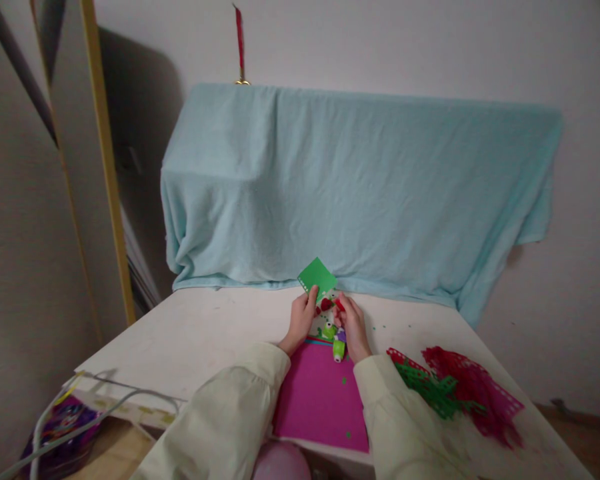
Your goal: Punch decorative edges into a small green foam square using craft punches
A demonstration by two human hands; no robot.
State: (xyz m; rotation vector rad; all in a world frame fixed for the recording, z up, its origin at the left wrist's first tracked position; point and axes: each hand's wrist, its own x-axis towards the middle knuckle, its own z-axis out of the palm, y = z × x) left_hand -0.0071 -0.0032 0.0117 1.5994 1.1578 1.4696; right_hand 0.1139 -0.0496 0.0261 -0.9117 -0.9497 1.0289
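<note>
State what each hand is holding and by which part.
The left hand pinches the green paper square by its lower left edge. The right hand grips a small craft punch from the side; the exact hold is too small to tell.

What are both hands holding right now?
Left hand: closed on the green paper square.
Right hand: closed on a small red piece.

The small red piece (326, 304) between both hands is too tiny to identify
</note>
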